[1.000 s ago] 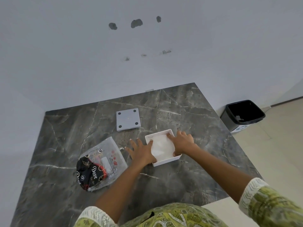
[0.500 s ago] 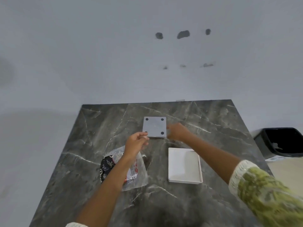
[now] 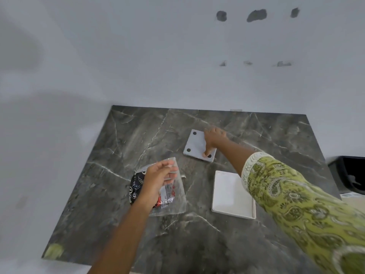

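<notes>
A grey square plate (image 3: 194, 144) with black dots at its corners lies on the dark marble table (image 3: 197, 234). My right hand (image 3: 214, 140) reaches over the plate's right side, thumb pressing near its front right corner and fingers at its far edge. My left hand (image 3: 158, 178) hovers with loosely bent fingers above a clear plastic bag (image 3: 175, 198) that holds black and red packets; it holds nothing. A shallow white square tray (image 3: 231, 194) lies to the right of the bag, partly hidden by my right sleeve.
A black bin (image 3: 351, 175) stands on the floor past the table's right edge. A pale wall with dark marks rises behind the table. The table's left and front parts are bare marble.
Both hands left the white tray. My right hand reached out to the grey plate and now rests on it. My left hand drew back over the plastic bag.
</notes>
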